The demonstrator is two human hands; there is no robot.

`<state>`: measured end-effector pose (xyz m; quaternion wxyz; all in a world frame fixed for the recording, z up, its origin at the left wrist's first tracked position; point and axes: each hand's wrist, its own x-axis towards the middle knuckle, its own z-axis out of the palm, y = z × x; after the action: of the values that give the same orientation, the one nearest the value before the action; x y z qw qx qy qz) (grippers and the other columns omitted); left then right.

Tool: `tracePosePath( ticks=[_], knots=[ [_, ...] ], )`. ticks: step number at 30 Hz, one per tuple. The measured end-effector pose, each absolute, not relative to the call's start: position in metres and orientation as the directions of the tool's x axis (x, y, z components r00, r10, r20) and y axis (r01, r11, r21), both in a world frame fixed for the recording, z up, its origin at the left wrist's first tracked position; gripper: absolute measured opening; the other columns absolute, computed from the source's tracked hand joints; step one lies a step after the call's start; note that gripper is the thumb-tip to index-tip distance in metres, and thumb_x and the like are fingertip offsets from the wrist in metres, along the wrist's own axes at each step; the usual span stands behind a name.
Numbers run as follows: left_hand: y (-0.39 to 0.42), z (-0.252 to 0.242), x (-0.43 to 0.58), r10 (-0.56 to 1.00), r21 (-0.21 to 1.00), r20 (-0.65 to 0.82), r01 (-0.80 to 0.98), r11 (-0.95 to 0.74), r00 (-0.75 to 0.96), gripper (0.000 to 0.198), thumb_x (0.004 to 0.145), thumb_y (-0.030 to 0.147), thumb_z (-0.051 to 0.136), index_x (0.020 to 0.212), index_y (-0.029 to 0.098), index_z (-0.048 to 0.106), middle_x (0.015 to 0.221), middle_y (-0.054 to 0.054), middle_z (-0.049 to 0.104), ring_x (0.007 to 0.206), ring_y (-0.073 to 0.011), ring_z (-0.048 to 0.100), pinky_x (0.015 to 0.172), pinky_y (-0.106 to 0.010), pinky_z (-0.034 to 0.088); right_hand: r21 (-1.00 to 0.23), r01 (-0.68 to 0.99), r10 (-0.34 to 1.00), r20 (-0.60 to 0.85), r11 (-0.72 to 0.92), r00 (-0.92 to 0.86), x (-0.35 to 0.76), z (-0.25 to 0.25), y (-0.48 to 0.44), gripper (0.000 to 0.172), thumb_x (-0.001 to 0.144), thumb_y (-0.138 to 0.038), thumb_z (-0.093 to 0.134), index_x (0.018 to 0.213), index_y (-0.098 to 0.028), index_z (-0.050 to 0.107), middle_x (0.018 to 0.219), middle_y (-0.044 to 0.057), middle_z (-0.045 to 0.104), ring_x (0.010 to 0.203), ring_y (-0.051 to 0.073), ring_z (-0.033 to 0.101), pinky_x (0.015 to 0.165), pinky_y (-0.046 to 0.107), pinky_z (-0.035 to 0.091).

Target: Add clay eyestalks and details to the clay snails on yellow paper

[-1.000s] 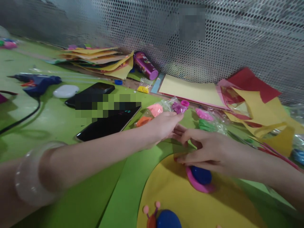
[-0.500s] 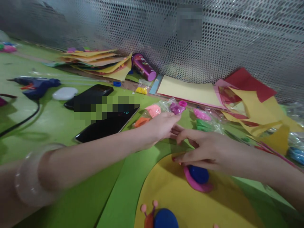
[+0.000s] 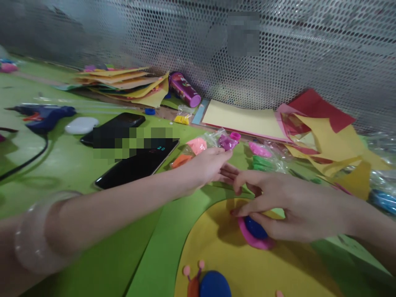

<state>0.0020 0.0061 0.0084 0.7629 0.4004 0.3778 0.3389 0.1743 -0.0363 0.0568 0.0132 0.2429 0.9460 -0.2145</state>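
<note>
My left hand (image 3: 212, 167) reaches over the green card with its fingers stretched out. Its fingertips come close to the curled outer fingers of my right hand (image 3: 278, 200). Thumb and forefinger of the right hand close about the upper end of a clay snail (image 3: 252, 239), which has a pink body and a blue domed shell. The fingers partly hide this snail; anything small between the fingertips cannot be made out. Both snails lie on a yellow rounded sheet (image 3: 213, 233). Lower down is a second snail (image 3: 215, 284), orange-bodied and blue-shelled, with ball-tipped feelers.
Clay bags, including a peach one (image 3: 197, 145) and a green one (image 3: 262, 163), lie beyond my hands. On the left are a phone (image 3: 136, 165), a white case (image 3: 81, 125) and a glue gun (image 3: 49, 115). A purple cup (image 3: 185, 90) and paper sheets (image 3: 241, 119) line the perforated metal wall (image 3: 198, 41).
My right hand has tilted and its thumb has moved over the blue shell, widening the gap between thumb and forefinger. The left hand barely moves. The view has shifted slightly.
</note>
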Motion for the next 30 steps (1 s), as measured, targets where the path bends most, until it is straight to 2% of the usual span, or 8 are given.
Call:
tracePosePath(
  ticks=[2,6,10,14,20,30],
  knots=[
    [0.006,0.007,0.001,0.816,0.866,-0.304,-0.216,0.452,0.491,0.022,0.097,0.016,0.041,0.115,0.006,0.047,0.061,-0.005,0.064,0.056,-0.0141,0.063,0.062,-0.026,0.052,-0.43,0.456,0.454,-0.115,0.779,-0.884,0.175,0.057,-0.036,0.03,0.08,-0.01,0.053,0.101,-0.021,0.071,0.1,0.006,0.052,0.085,0.014,0.055,0.071,0.026,0.044],
    [0.006,0.006,0.001,0.818,0.867,-0.303,-0.215,0.45,0.49,0.029,0.096,0.017,0.041,0.124,0.008,0.041,0.061,-0.004,0.064,0.054,-0.0142,0.063,0.061,-0.027,0.053,-0.462,0.433,0.456,-0.068,0.774,-0.887,0.173,0.058,-0.034,0.031,0.081,-0.009,0.05,0.103,-0.018,0.07,0.099,0.008,0.053,0.085,0.014,0.053,0.071,0.026,0.043],
    [0.004,0.01,0.004,0.816,0.87,-0.326,-0.185,0.456,0.477,0.033,0.097,0.016,0.039,0.128,0.005,0.039,0.06,-0.005,0.064,0.053,-0.0131,0.062,0.059,-0.024,0.052,-0.449,0.476,0.476,-0.121,0.756,-0.871,0.174,0.056,-0.034,0.029,0.079,-0.011,0.052,0.099,-0.018,0.072,0.101,0.008,0.052,0.083,0.014,0.054,0.072,0.028,0.043],
    [0.001,0.013,0.005,0.823,0.878,-0.333,-0.167,0.449,0.46,0.037,0.097,0.015,0.039,0.132,0.004,0.035,0.06,-0.004,0.063,0.052,-0.0125,0.061,0.058,-0.023,0.052,-0.477,0.43,0.463,-0.054,0.766,-0.885,0.175,0.053,-0.036,0.031,0.077,-0.01,0.053,0.101,-0.015,0.072,0.099,0.009,0.053,0.085,0.015,0.055,0.072,0.027,0.044],
    [-0.003,0.015,0.007,0.842,0.889,-0.344,-0.144,0.434,0.416,0.043,0.096,0.012,0.041,0.137,0.005,0.03,0.06,-0.003,0.063,0.054,-0.0132,0.062,0.057,-0.023,0.052,-0.449,0.435,0.469,-0.038,0.781,-0.882,0.177,0.051,-0.037,0.028,0.078,-0.013,0.056,0.1,-0.015,0.072,0.101,0.008,0.055,0.075,0.013,0.055,0.071,0.026,0.045],
    [-0.011,0.023,0.012,0.858,0.902,-0.348,-0.115,0.416,0.379,0.046,0.093,0.007,0.041,0.138,0.001,0.029,0.06,-0.007,0.066,0.056,-0.0161,0.065,0.058,-0.023,0.054,-0.358,0.438,0.46,-0.026,0.825,-0.888,0.183,0.051,-0.039,0.023,0.08,-0.012,0.058,0.098,-0.013,0.073,0.095,0.007,0.053,0.079,0.013,0.054,0.076,0.024,0.044]
  ],
)
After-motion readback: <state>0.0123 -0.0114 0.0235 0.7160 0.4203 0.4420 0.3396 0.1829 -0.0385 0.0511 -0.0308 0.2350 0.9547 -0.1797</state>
